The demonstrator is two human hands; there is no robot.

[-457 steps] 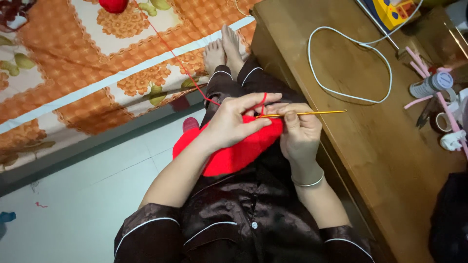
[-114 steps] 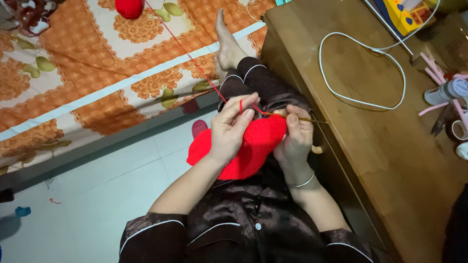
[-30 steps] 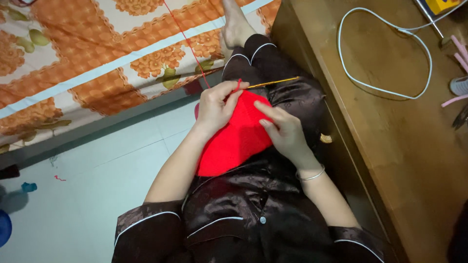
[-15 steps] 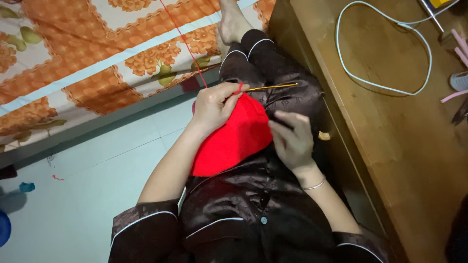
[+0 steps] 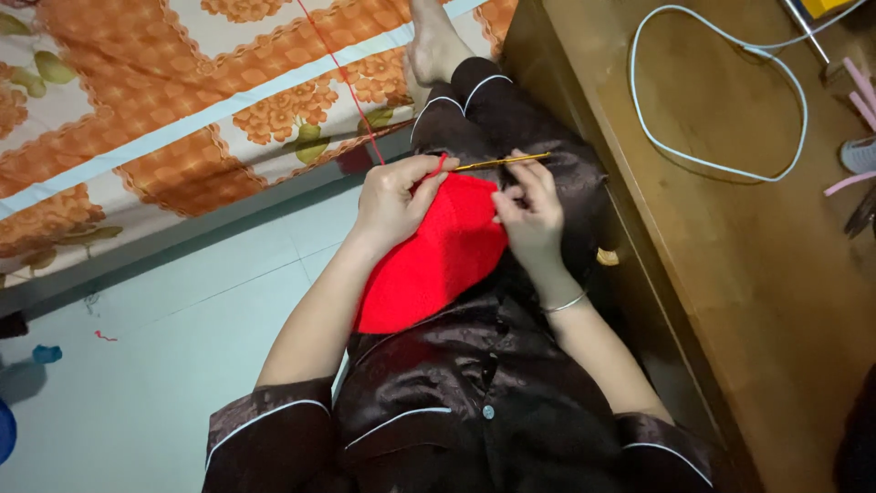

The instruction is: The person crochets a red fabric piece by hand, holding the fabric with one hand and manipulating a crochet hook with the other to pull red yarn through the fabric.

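Seated person in dark satin pyjamas; the red crocheted fabric piece (image 5: 438, 251) lies on the lap, left hand (image 5: 392, 196) pinching its top edge, right hand (image 5: 531, 215) with fingers curled, pinching the thin yellow crochet hook (image 5: 502, 162). At twelve o'clock, the taut red yarn strand (image 5: 342, 78) crosses the orange patterned bed sheet (image 5: 182, 100) — a snag there would likely tighten stitches or slip the loop. At two o'clock lies a white looped cable (image 5: 721, 91) on the brown wooden table (image 5: 757, 274).

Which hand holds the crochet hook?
The right hand pinches the yellow crochet hook; the left hand only grips the red crocheted piece.
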